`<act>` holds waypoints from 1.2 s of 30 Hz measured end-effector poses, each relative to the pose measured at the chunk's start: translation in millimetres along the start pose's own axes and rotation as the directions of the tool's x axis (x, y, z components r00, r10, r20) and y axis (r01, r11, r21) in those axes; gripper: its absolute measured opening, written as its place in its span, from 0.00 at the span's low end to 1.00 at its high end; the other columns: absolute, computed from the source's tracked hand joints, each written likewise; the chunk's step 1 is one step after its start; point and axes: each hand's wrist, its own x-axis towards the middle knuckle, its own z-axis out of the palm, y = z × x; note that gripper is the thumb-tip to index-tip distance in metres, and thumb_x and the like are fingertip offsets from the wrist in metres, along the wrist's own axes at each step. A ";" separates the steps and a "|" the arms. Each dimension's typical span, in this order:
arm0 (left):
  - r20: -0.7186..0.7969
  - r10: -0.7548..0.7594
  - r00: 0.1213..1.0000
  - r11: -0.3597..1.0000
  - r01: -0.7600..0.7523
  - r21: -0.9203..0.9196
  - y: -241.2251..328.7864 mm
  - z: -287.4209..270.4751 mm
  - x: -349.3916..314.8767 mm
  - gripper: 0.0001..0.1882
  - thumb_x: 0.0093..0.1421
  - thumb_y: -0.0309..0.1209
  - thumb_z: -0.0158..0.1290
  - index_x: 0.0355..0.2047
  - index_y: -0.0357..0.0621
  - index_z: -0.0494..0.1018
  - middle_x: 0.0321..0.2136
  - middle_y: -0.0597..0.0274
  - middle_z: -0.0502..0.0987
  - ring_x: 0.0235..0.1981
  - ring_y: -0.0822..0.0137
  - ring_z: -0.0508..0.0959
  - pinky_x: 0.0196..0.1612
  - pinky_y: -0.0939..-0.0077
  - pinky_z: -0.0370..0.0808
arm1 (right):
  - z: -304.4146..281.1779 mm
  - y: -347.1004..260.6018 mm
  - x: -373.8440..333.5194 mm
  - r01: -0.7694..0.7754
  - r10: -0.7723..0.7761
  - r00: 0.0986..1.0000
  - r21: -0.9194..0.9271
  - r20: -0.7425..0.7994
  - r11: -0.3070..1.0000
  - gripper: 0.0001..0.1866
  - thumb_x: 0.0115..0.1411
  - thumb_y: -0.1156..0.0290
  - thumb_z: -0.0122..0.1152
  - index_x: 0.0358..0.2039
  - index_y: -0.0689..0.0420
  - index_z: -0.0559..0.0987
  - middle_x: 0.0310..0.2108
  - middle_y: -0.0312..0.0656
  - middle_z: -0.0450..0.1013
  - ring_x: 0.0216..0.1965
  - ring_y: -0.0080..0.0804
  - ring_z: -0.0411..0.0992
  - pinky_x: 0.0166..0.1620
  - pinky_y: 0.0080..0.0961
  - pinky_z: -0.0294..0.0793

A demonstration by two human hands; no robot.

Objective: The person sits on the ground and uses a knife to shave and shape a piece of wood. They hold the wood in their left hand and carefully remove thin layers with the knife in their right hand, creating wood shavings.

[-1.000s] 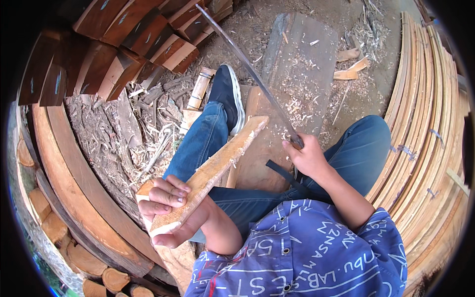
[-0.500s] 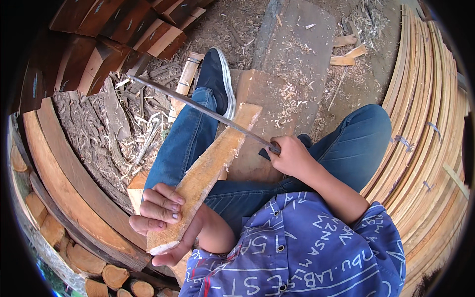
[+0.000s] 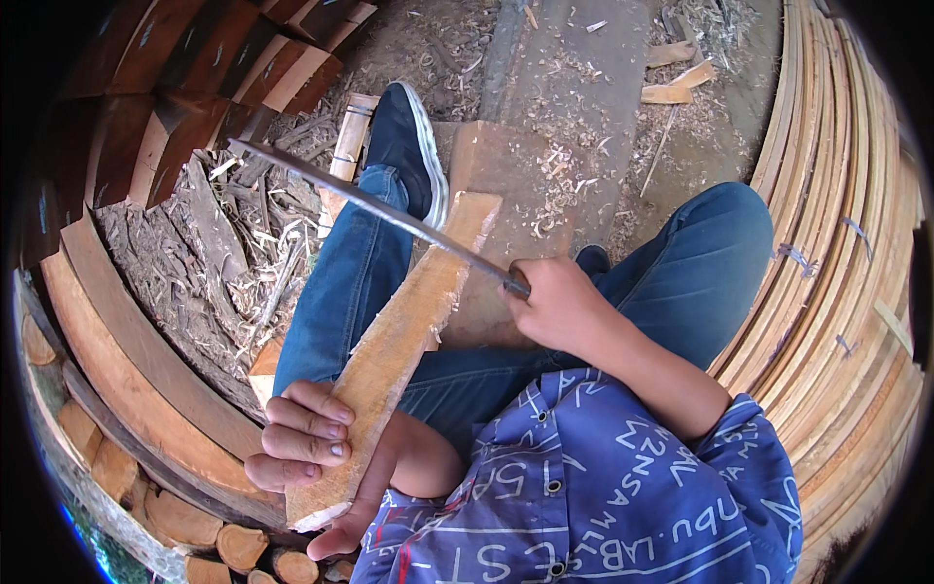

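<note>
My left hand [image 3: 306,443] is closed round the near, wide end of a rough wooden board [image 3: 399,336], fingers over its left edge. The board slants away over my lap, and its far end narrows a little. Frayed fibres stick up along its right edge. My right hand [image 3: 556,304] is a fist round the near end of a long, narrow metal blade [image 3: 360,199], like a machete seen nearly edge-on; its handle is mostly hidden in the fist. The blade crosses over the board's far part, pointing up to the left. Whether it touches the wood I cannot tell.
Bundled long wooden strips [image 3: 827,224] curve along the right. Dark sawn blocks [image 3: 180,117] are stacked at upper left, with a thick plank [image 3: 146,360] and cut logs [image 3: 185,511] below. Shavings [image 3: 569,185] litter the ground ahead, near my shoe [image 3: 401,146].
My right hand and the blade have shifted slightly up and left, and the blade looks a little broader. The board and left hand stay nearly in place; the whole view has shifted slightly.
</note>
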 end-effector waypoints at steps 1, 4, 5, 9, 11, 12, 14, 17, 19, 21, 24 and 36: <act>0.011 -0.002 1.000 1.000 0.002 -0.003 0.9 -1.4 -0.1 0.31 0.51 0.65 0.47 0.21 0.47 0.60 0.13 0.64 0.63 0.17 0.71 0.62 0.20 0.79 0.62 | -4.0 -13.4 -3.9 -0.004 0.004 0.999 -0.008 0.045 1.000 0.07 0.47 0.74 0.54 0.22 0.66 0.75 0.22 0.60 0.71 0.28 0.60 0.71 0.35 0.46 0.70; -0.035 0.006 0.999 1.000 -0.006 -0.005 -2.7 -6.8 -1.4 0.32 0.50 0.66 0.47 0.21 0.47 0.60 0.13 0.64 0.63 0.17 0.71 0.62 0.20 0.80 0.63 | -0.8 -10.4 -3.5 -0.002 0.003 0.998 -0.009 0.067 1.000 0.07 0.48 0.73 0.55 0.22 0.66 0.76 0.21 0.59 0.70 0.27 0.59 0.71 0.34 0.46 0.69; 0.002 0.007 1.000 0.999 -0.007 -0.041 -3.8 -6.0 0.5 0.32 0.50 0.66 0.47 0.21 0.47 0.60 0.13 0.64 0.63 0.17 0.70 0.62 0.20 0.79 0.63 | 2.9 -2.2 -1.6 0.000 0.000 0.999 -0.008 0.045 1.000 0.07 0.49 0.73 0.55 0.22 0.66 0.75 0.19 0.58 0.69 0.25 0.59 0.69 0.31 0.45 0.67; -0.006 -0.006 1.000 1.000 0.006 -0.011 0.9 -3.0 -2.4 0.32 0.51 0.67 0.45 0.21 0.47 0.61 0.14 0.63 0.64 0.18 0.70 0.62 0.20 0.79 0.63 | 9.5 6.7 -2.5 0.038 -0.038 0.999 -0.036 -0.005 0.999 0.11 0.52 0.69 0.58 0.22 0.65 0.75 0.17 0.57 0.68 0.23 0.58 0.68 0.28 0.43 0.66; -0.029 -0.020 0.999 0.997 0.018 -0.069 -0.9 -5.8 1.9 0.32 0.53 0.66 0.44 0.22 0.46 0.61 0.14 0.63 0.64 0.18 0.70 0.62 0.20 0.79 0.62 | 3.5 2.6 -3.0 0.081 -0.082 0.996 -0.035 -0.031 0.996 0.11 0.52 0.69 0.58 0.21 0.65 0.75 0.17 0.57 0.68 0.22 0.57 0.68 0.28 0.42 0.66; -0.041 -0.028 0.999 0.995 0.023 -0.100 -1.0 -7.4 3.8 0.31 0.53 0.65 0.44 0.22 0.46 0.62 0.14 0.63 0.64 0.18 0.70 0.62 0.19 0.79 0.62 | 2.2 1.4 -8.9 0.086 -0.086 0.996 -0.015 -0.031 0.996 0.12 0.53 0.69 0.59 0.21 0.65 0.75 0.17 0.57 0.68 0.22 0.57 0.68 0.27 0.42 0.66; -0.051 -0.062 0.997 0.983 0.052 -0.175 4.2 -10.1 13.1 0.30 0.56 0.63 0.43 0.22 0.46 0.59 0.13 0.62 0.64 0.18 0.70 0.63 0.21 0.78 0.64 | -9.5 -10.0 -21.0 0.103 -0.104 0.994 -0.019 -0.025 0.994 0.12 0.53 0.68 0.59 0.22 0.65 0.75 0.17 0.56 0.69 0.22 0.56 0.69 0.28 0.42 0.68; -0.115 -0.127 0.985 0.948 0.086 -0.308 18.7 1.7 32.0 0.30 0.57 0.63 0.41 0.21 0.46 0.59 0.12 0.62 0.63 0.16 0.71 0.63 0.18 0.79 0.64 | -42.8 -27.2 -52.4 0.130 -0.136 0.987 -0.076 -0.082 0.989 0.13 0.52 0.66 0.61 0.23 0.64 0.76 0.16 0.55 0.69 0.20 0.54 0.69 0.26 0.40 0.68; -0.170 -0.178 0.969 0.903 0.092 -0.419 18.7 11.6 47.8 0.29 0.60 0.61 0.39 0.20 0.47 0.61 0.12 0.64 0.64 0.15 0.72 0.63 0.17 0.79 0.63 | -66.7 -43.7 -70.4 0.120 -0.134 0.980 -0.099 -0.145 0.988 0.12 0.52 0.67 0.62 0.23 0.65 0.76 0.16 0.55 0.68 0.18 0.54 0.67 0.24 0.38 0.66; -0.265 -0.256 0.930 0.851 0.087 -0.518 9.7 13.8 65.7 0.30 0.60 0.60 0.38 0.17 0.48 0.62 0.10 0.66 0.63 0.12 0.73 0.62 0.15 0.79 0.62 | -87.2 -59.7 -88.8 0.139 -0.161 0.954 -0.103 -0.252 0.985 0.12 0.52 0.69 0.63 0.22 0.65 0.75 0.13 0.53 0.64 0.14 0.47 0.64 0.21 0.32 0.62; -0.485 -0.370 0.792 0.848 0.075 -0.525 11.3 5.5 91.0 0.30 0.59 0.61 0.40 0.12 0.52 0.60 0.07 0.70 0.59 0.09 0.75 0.58 0.12 0.82 0.59 | -104.0 -56.2 -101.4 0.174 -0.157 0.911 0.010 -0.382 0.985 0.12 0.53 0.70 0.63 0.22 0.66 0.74 0.12 0.49 0.64 0.11 0.37 0.64 0.20 0.32 0.61; -0.170 -0.556 0.813 0.665 0.313 -0.679 -38.2 -2.1 -29.6 0.15 0.51 0.41 0.48 0.17 0.51 0.56 0.13 0.68 0.59 0.21 0.70 0.60 0.37 0.67 0.63 | -115.1 25.9 -111.9 0.043 0.229 0.850 0.495 -0.474 0.868 0.15 0.61 0.64 0.57 0.31 0.67 0.77 0.26 0.43 0.76 0.11 0.20 0.64 0.14 0.21 0.63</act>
